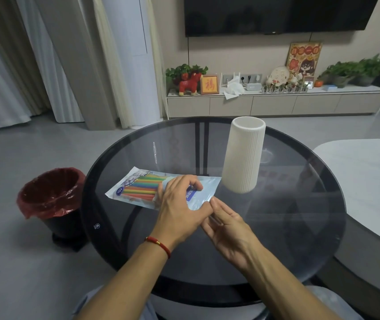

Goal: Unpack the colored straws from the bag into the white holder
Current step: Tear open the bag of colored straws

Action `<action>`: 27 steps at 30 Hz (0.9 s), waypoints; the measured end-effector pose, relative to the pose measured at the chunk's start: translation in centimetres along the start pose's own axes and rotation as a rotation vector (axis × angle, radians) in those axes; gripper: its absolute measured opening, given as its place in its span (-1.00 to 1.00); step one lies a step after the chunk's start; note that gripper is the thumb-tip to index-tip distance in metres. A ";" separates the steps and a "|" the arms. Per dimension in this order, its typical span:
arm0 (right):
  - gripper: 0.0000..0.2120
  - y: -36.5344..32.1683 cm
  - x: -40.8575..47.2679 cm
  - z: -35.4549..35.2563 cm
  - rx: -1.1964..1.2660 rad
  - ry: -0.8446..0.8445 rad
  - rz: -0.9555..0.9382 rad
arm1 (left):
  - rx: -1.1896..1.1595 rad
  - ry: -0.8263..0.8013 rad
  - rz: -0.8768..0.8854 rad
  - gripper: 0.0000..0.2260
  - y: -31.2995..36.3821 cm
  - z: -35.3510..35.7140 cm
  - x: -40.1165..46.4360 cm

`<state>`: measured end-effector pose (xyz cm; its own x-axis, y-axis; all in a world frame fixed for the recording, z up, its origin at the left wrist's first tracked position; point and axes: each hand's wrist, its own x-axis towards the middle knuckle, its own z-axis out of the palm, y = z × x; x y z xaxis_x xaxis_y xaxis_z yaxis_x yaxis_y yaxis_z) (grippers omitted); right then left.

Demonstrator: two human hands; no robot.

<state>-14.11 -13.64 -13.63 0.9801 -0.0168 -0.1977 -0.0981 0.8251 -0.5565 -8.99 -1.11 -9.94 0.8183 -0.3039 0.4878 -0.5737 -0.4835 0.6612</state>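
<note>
The bag [161, 188] of colored straws [141, 187] lies flat on the glass table [299, 227], just beside the upright white holder [244, 155]; the left hand [179, 204] pinches its sealed end, while the right hand [228, 224] touches the bag's corner with straight, relaxed fingers. A hard tear could burst the plastic and scatter straws, or jolt the holder over

Your bag [204, 189] is pale blue with a darker blue label and a blue-and-white drawing at one end. Through it you see straws [143, 187] in stripes of green, blue, orange, yellow and red. Your holder [243, 155] is white with fine upright ribs. Your table [288, 227] is dark smoked glass with a black rim. Your left wrist wears a red cord [159, 245] with a gold bead. The bin [51, 199] beside you is black, lined in red plastic.
</note>
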 end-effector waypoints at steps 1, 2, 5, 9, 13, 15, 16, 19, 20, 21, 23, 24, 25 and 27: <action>-0.71 0.0 -0.1 0.1 -0.006 -0.008 -0.002 | 0.001 0.002 -0.002 -0.69 0.0 0.0 0.0; -0.71 0.0 -0.1 0.1 -0.017 -0.010 -0.007 | 0.003 0.001 -0.003 -0.69 0.0 0.0 -0.1; -0.69 -0.1 -0.2 0.2 -0.066 0.013 -0.038 | 0.008 0.000 -0.008 -0.69 0.1 0.0 -0.1; -0.77 0.2 -0.3 0.3 -0.084 0.050 -0.057 | 0.010 0.000 -0.021 -0.70 0.1 0.0 -0.3; -0.78 0.3 -0.4 0.4 -0.078 0.080 -0.057 | 0.023 -0.016 -0.044 -0.69 0.0 0.1 -0.4; -0.77 0.3 -0.3 0.4 -0.074 0.082 -0.060 | 0.029 -0.008 -0.044 -0.69 0.1 0.1 -0.3; -0.77 0.3 -0.3 0.4 -0.080 0.082 -0.066 | 0.030 -0.008 -0.044 -0.69 0.2 0.1 -0.3; -0.76 0.1 -0.4 0.4 -0.189 0.078 -0.117 | 0.034 -0.024 -0.061 -0.69 0.0 0.2 -0.3; -0.77 0.0 -0.5 0.4 -0.255 0.082 -0.147 | 0.038 -0.030 -0.065 -0.70 -0.2 0.2 -0.3; -0.79 -0.2 -0.5 0.4 -0.322 0.090 -0.176 | 0.044 -0.033 -0.064 -0.70 -0.3 0.3 -0.3; -0.82 -0.5 -0.6 0.4 -0.434 0.119 -0.211 | 0.055 -0.035 -0.053 -0.73 -0.3 0.3 -0.4; -0.84 -0.6 -0.6 0.4 -0.487 0.135 -0.222 | 0.065 -0.044 -0.041 -0.75 -0.3 0.2 -0.5; -0.83 -0.6 -0.5 0.3 -0.550 0.152 -0.238 | 0.089 -0.063 -0.018 -0.78 -0.2 0.2 -0.5; -0.75 -0.7 -0.4 0.0 -0.692 0.195 -0.277 | 0.225 -0.139 0.049 -0.84 0.0 0.0 -0.7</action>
<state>-14.46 -14.15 -13.14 0.9429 -0.3234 -0.0803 -0.0018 0.2359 -0.9718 -9.57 -0.91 -10.24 0.7958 -0.4339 0.4224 -0.6031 -0.6310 0.4880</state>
